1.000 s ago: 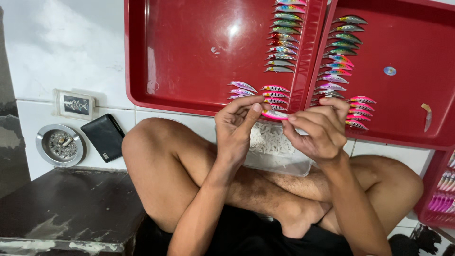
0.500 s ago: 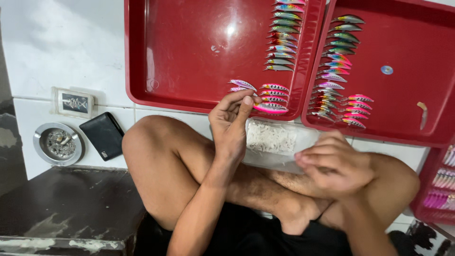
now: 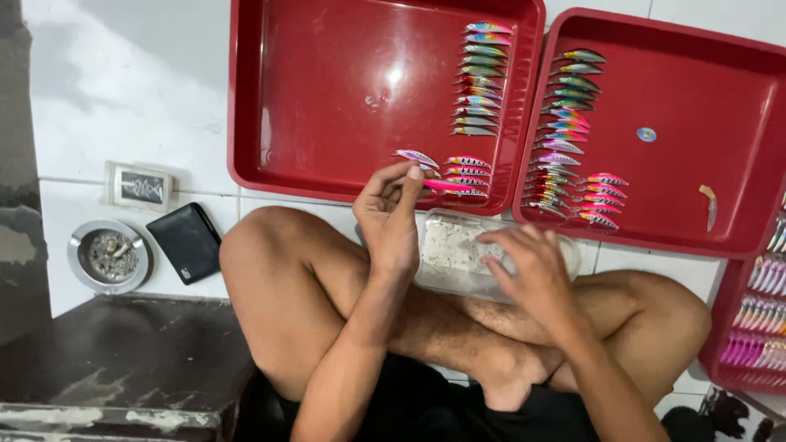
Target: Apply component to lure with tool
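The left hand (image 3: 391, 214) pinches a slim, glossy pink fishing lure (image 3: 453, 187) at the near edge of the smooth red plastic tray (image 3: 327, 90). The right hand (image 3: 528, 274), fingers loosely spread and grasping nothing, has dropped from the lure onto the clear tub (image 3: 458, 254) of small white pieces on the tiled floor.

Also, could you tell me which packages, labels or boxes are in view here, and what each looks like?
Small flat box: on the white floor at left, above the ashtray; pale rim, dark picture panel.
Clear plastic container: below the red trays, under the right hand; rectangular, holding whitish small parts.
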